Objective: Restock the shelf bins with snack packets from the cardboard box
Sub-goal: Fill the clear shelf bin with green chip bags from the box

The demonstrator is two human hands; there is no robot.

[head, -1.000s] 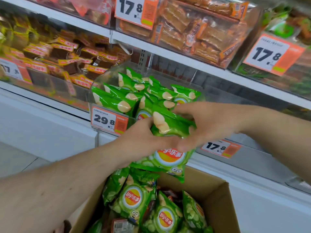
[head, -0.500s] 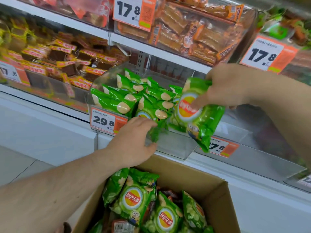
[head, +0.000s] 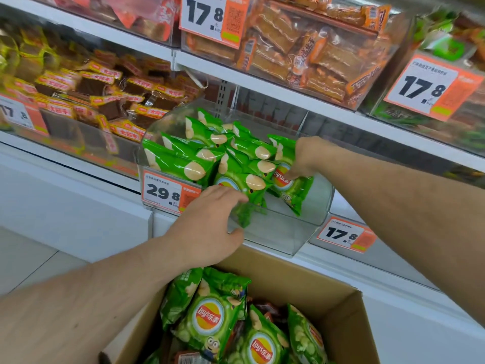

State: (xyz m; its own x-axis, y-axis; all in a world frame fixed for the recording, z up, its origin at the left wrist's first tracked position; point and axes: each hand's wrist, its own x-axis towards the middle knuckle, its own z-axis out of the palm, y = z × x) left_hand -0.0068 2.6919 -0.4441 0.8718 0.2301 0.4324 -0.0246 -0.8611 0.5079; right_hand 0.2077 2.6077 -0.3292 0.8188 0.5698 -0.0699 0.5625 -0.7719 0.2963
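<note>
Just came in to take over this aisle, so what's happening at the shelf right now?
A person is restocking the clear plastic shelf bin with green Lay's chip packets. The right hand is setting one green packet into the bin's right side, while the left hand pinches another green packet at the bin's front. The open brown cardboard box below holds more green packets.
</note>
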